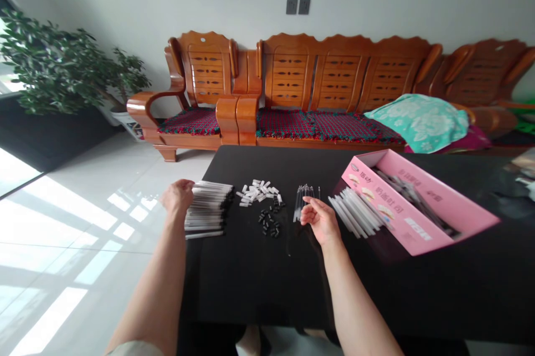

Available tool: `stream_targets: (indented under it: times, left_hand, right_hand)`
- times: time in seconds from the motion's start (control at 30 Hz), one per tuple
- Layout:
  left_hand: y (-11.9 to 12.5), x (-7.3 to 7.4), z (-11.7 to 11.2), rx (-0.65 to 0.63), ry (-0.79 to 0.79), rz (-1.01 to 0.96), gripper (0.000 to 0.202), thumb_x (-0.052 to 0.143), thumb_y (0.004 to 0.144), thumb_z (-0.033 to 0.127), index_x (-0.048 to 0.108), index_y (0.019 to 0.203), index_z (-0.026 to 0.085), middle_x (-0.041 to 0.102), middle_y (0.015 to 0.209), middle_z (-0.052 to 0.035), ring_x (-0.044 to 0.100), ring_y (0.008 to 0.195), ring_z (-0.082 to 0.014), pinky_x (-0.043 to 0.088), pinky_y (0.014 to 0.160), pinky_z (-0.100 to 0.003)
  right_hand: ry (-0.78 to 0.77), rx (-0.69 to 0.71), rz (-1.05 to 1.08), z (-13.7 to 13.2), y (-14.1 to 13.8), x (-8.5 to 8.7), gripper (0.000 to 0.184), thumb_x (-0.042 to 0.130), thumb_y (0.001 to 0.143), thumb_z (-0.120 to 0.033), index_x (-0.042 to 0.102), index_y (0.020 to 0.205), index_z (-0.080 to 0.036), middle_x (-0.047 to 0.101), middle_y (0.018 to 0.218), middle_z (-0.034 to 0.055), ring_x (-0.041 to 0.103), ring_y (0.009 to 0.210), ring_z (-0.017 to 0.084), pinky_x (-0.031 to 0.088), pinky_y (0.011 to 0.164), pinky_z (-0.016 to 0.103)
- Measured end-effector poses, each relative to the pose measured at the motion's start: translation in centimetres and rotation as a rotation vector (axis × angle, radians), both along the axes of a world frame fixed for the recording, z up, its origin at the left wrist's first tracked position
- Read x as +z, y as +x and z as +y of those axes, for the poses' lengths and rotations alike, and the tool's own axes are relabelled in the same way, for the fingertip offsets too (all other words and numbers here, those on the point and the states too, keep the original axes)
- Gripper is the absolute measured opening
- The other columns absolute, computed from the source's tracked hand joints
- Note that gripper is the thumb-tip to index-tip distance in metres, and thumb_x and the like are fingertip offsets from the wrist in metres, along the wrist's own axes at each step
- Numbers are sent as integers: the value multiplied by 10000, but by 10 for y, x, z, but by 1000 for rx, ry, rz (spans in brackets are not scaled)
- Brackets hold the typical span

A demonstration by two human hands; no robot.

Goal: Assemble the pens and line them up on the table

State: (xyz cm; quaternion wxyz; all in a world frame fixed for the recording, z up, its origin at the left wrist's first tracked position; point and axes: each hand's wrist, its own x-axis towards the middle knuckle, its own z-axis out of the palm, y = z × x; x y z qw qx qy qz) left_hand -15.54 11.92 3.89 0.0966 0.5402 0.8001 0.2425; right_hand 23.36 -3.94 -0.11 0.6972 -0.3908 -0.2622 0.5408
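Note:
My left hand [178,196] rests on the left end of a row of assembled pens [209,209] lying side by side on the black table [259,283]; its fingers curl over the pen ends. My right hand [320,218] hovers palm up, fingers loosely spread, beside a small bunch of clear refills [304,198]. Between the hands lie a heap of white caps [258,191] and a heap of small black parts [271,221]. Right of my right hand lies a row of clear pen barrels [355,211].
A pink cardboard box [422,216] holding several dark pens sits at the right of the table. Behind the table stand wooden sofas [292,83] with red cushions and a green cloth [418,119]. A potted plant [62,66] stands at the left on white floor tiles.

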Motion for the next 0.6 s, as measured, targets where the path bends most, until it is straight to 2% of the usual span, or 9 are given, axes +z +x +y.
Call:
stream_targets:
  times: [0.13,0.27,0.47,0.6]
  left_hand:
    - [3,-1,0,9,-35,91,300,523,828,328,758,990,235,724,997,-163,638,944,-355,429,806,-454]
    - [8,1,-3,5,11,146,320,484,841,278,755,1004,229,717,975,-170,628,953,-362,396,849,-486]
    - [36,10,-18,15,135,132,319,463,869,273,744,1013,232,693,1030,-143,608,959,-337,393,850,-464]
    - [57,10,-20,-52,211,95,323,439,899,257,727,1045,234,685,1019,-115,611,952,-296,417,844,-398]
  right_hand:
    - [2,1,2,0,0,0,299,758,757,-346,704,946,-120,716,615,35,666,468,164,550,404,245]
    - [8,-2,5,0,-1,1,292,751,762,-351,707,943,-127,716,615,30,666,467,163,550,400,246]
    - [5,-12,2,0,-3,4,295,751,761,-361,706,932,-125,720,609,37,664,449,167,551,394,247]
    - [8,-20,-2,0,-3,4,299,748,762,-365,706,939,-127,716,605,32,664,452,166,544,387,243]
